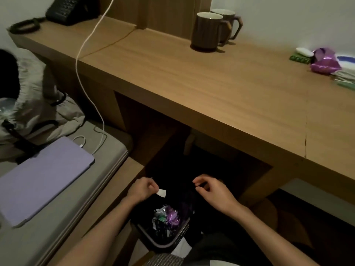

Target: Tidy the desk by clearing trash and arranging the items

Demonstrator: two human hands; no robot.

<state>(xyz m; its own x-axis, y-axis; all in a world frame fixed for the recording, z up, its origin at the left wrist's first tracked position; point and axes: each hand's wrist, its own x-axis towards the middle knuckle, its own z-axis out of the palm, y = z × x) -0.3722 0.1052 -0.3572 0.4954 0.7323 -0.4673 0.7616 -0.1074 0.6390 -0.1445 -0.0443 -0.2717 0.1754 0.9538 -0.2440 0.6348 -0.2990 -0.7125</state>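
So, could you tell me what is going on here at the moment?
A person is clearing trash from the desk. Both hands are over the bin beneath it: the left hand pinches a small white scrap, and the right hand is beside it with fingers curled. The bin already holds crumpled wrappers. Two mugs and a purple wrapper remain on the desk.
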